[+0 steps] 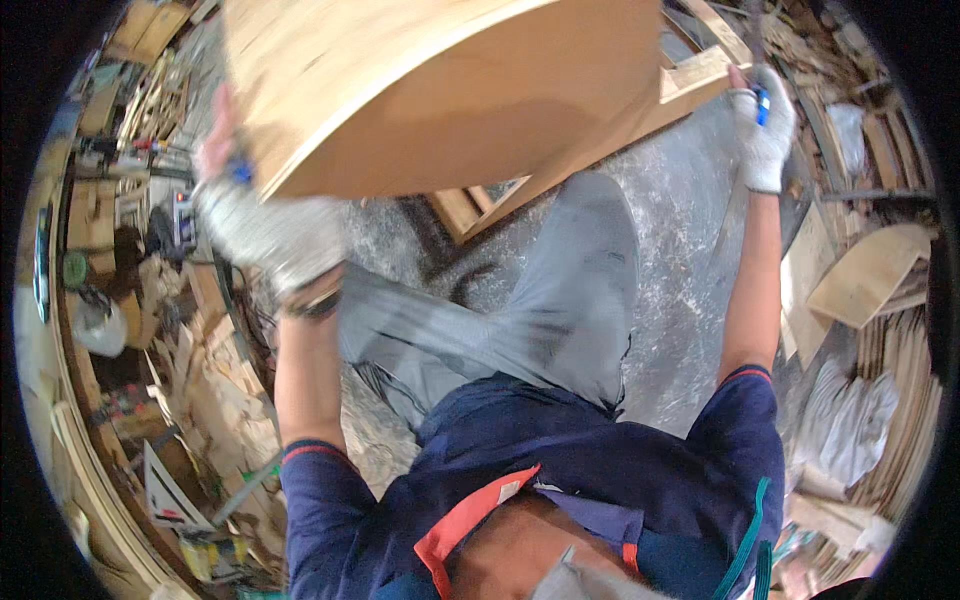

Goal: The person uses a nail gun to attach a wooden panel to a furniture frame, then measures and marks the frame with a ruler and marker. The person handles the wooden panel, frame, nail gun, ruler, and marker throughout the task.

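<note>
Scraps (225, 365) crowd the grey floor (680, 230) around the worker (600, 450); a whitish bag or tub (100, 325) sits at left, contents unclear. Beyond the knees (600, 220) is a curved panel (480, 120), its top cut off, the blurred left hand (268, 228) gripping its left edge, the right hand (765, 130) curled on the frame (695, 76), fingers partly hidden.

I can see two white gloves (768, 145), two grey trouser legs (575, 270), one held curved-edged panel (480, 115), one triangular set square (176, 488).
</note>
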Tool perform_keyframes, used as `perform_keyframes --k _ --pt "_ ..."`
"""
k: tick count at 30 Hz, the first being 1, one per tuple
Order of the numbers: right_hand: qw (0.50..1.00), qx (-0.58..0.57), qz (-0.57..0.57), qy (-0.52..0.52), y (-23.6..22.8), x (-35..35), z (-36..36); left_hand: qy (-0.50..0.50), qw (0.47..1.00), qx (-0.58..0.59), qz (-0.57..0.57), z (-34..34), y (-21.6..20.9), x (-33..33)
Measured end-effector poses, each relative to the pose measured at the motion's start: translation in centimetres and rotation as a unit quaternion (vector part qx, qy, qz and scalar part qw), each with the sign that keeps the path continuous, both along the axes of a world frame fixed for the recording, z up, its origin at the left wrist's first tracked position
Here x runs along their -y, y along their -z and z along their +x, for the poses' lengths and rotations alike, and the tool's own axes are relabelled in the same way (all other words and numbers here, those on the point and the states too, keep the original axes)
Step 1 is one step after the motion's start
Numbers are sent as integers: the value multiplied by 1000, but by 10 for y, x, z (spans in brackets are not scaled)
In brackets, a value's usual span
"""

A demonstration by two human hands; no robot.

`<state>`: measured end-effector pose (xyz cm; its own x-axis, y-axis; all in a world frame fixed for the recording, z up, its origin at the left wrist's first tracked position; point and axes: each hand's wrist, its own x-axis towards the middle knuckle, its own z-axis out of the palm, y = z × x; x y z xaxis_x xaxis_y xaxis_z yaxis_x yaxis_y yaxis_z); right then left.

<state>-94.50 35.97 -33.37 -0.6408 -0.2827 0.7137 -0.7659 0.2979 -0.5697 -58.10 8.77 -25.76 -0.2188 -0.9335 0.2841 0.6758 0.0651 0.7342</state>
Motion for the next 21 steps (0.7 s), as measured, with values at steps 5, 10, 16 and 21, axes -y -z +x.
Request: perform_keyframes --k 5,10,16,21 --pt "995 97 -7 -33 -66 20 81 -51 985 -80 -143 -80 35 -37" --pt "943 176 -119 -255 -88 30 153 207 915 -328 116 -131 32 -83" --pt "918 111 -207 -319 -105 50 192 163 984 -7 65 -61 112 -74" --pt "946 68 -210 -237 -133 47 202 257 921 293 4 -8 258 -72"
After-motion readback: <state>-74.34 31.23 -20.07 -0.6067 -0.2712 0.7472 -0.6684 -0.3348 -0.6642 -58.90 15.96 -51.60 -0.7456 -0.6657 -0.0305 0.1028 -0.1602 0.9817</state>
